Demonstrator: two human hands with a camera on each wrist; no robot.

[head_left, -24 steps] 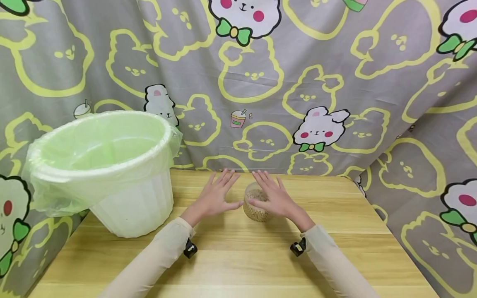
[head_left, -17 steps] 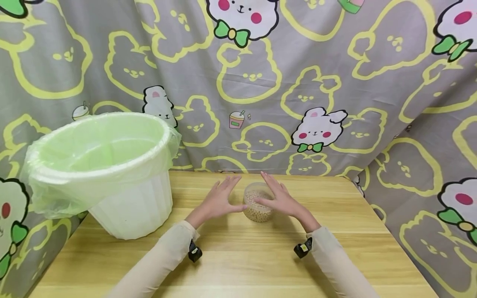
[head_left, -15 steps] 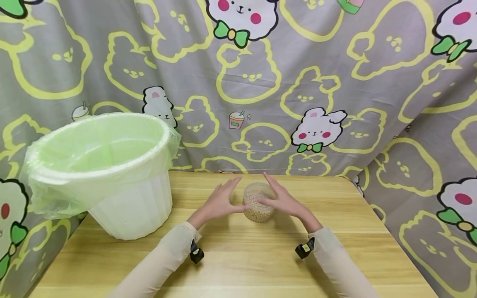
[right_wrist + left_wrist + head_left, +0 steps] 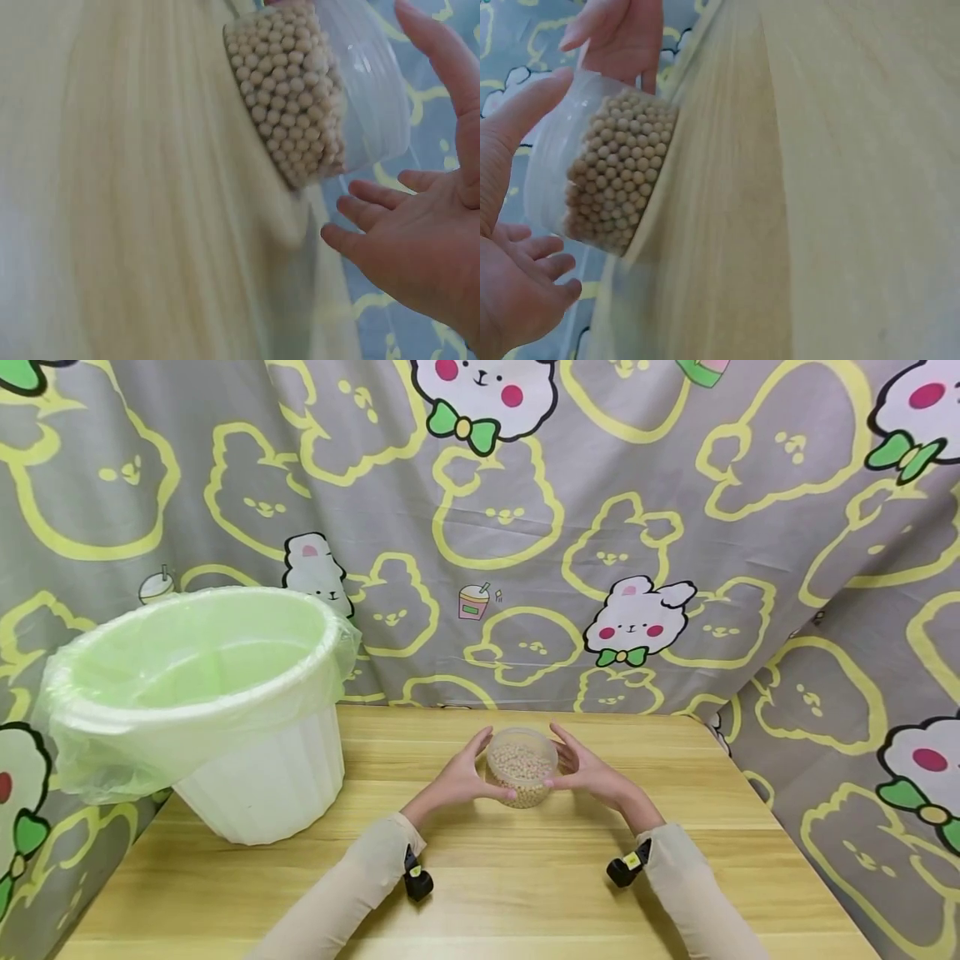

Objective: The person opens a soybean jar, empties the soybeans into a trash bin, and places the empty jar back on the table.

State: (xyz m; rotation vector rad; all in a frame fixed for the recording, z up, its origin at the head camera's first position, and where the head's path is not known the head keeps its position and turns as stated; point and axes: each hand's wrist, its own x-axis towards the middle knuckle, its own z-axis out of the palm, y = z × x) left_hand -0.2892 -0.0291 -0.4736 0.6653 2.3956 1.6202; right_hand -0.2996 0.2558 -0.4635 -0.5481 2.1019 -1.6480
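A small clear plastic jar [image 4: 521,768] part-filled with pale round beans stands lidless on the wooden table [image 4: 487,893]. My left hand [image 4: 457,779] and right hand [image 4: 592,772] flank it, palms facing in. In the left wrist view the left hand [image 4: 517,285] has its thumb against the side of the jar [image 4: 607,172], and its fingers are spread and clear of it. The right wrist view shows the right hand [image 4: 420,247] with straight fingers beside the jar [image 4: 315,97], a gap between them.
A white bin [image 4: 255,785] lined with a pale green bag stands on the table's left rear. A grey cartoon-rabbit cloth [image 4: 675,527] hangs behind and to the right. Small black devices [image 4: 417,882] are clipped at both wrists.
Both hands have turned from lying flat over the jar to standing on either side of it, and have drawn in close around it. The jar has stayed in place.
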